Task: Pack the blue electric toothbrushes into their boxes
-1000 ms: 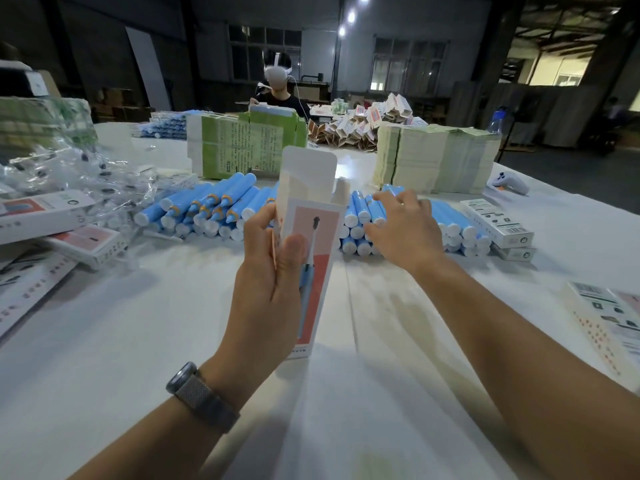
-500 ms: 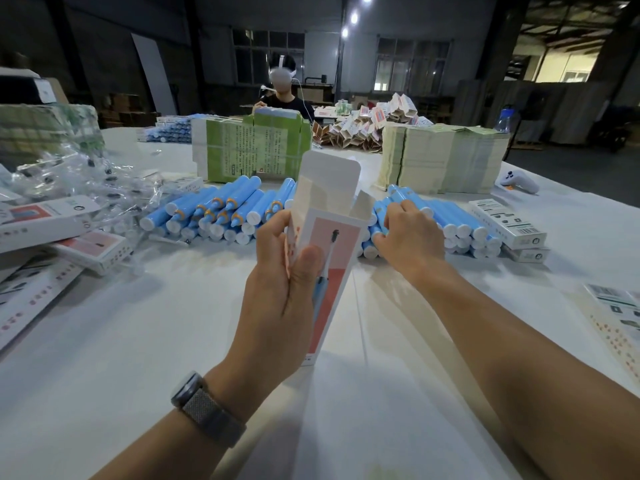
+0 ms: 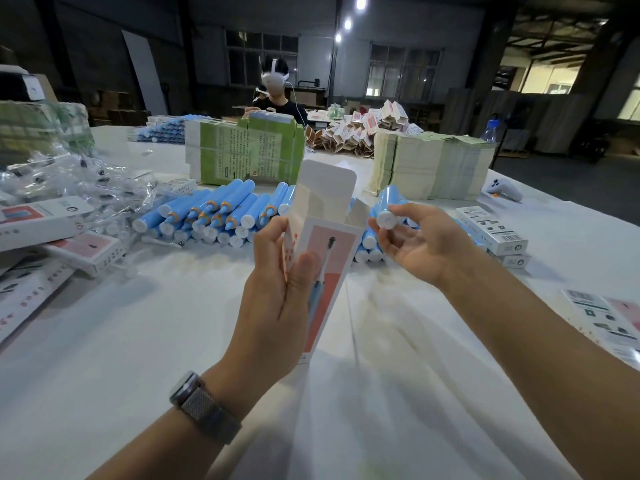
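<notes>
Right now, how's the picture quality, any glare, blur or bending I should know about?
Head view: the ceiling lamps flare white against a dark hall; the windows at right are blown out. Wide-angle bending bows the table edges and stretches both forearms. The left hand and its box look sharp; the right hand with its toothbrush is slightly soft. Soft shadows fall on the cloth below.

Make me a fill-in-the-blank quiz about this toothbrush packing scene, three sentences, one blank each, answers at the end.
1. The left hand holds an upright box whose top flap is ____.
2. The right hand pinches a single blue ____ by its white end.
3. The wrist that wears the watch is the ____ one.

Missing words: open; toothbrush; left
</notes>
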A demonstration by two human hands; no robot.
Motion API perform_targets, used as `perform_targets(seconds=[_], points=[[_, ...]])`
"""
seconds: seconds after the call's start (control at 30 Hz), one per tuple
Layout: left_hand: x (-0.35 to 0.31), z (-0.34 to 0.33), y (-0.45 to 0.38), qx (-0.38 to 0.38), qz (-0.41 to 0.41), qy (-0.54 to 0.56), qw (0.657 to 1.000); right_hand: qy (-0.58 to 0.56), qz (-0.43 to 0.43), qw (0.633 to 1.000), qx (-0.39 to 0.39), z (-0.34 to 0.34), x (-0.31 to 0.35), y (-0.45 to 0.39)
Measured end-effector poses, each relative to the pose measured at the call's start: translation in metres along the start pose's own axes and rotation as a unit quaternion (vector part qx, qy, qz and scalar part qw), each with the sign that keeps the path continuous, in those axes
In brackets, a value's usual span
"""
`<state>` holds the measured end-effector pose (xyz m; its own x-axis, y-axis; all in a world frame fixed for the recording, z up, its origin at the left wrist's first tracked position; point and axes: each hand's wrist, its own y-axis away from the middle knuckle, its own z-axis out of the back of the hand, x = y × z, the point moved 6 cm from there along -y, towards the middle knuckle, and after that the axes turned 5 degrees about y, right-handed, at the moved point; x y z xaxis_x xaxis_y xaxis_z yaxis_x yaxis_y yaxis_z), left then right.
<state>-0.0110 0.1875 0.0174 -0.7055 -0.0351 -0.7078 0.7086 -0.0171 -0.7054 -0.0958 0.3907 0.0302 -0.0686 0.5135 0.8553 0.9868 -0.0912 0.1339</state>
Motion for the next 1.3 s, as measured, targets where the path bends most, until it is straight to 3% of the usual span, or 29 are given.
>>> perform_targets(seconds=[0.17, 0.43, 0.53, 0.73, 0.8, 0.9, 1.13, 1.23, 1.3], points=[[-0.001, 0.003, -0.002, -0.012, 0.004, -0.001, 1.000, 0.044, 0.056, 0.989, 0.132, -0.043, 0.002, 0.039], [-0.005, 0.012, -0.004, -0.051, -0.018, -0.066, 0.996, 0.057, 0.271, 0.941, 0.196, -0.074, 0.041, 0.078], [-0.004, 0.007, -0.002, -0.037, -0.017, -0.088, 0.995, 0.155, 0.323, 0.916, 0.182, -0.077, 0.039, 0.085], [-0.002, 0.007, -0.001, -0.039, -0.012, -0.099, 0.994, 0.351, 0.450, 0.815, 0.104, -0.080, 0.048, 0.095], [-0.002, 0.008, -0.002, -0.047, -0.009, -0.097, 0.994, 0.404, 0.455, 0.789, 0.087, -0.080, 0.043, 0.094], [-0.001, 0.009, -0.002, -0.050, -0.003, -0.099, 0.994, 0.442, 0.428, 0.784, 0.081, -0.081, 0.034, 0.090], [-0.007, 0.005, 0.000, -0.028, -0.017, -0.128, 0.991, 0.428, 0.421, 0.781, 0.173, -0.093, 0.039, 0.100], [-0.008, 0.006, 0.000, -0.025, -0.025, -0.125, 0.992, 0.433, 0.400, 0.793, 0.154, -0.089, 0.039, 0.094], [-0.008, 0.006, 0.000, -0.026, -0.025, -0.129, 0.991, 0.511, 0.384, 0.760, 0.121, -0.085, 0.035, 0.084]])
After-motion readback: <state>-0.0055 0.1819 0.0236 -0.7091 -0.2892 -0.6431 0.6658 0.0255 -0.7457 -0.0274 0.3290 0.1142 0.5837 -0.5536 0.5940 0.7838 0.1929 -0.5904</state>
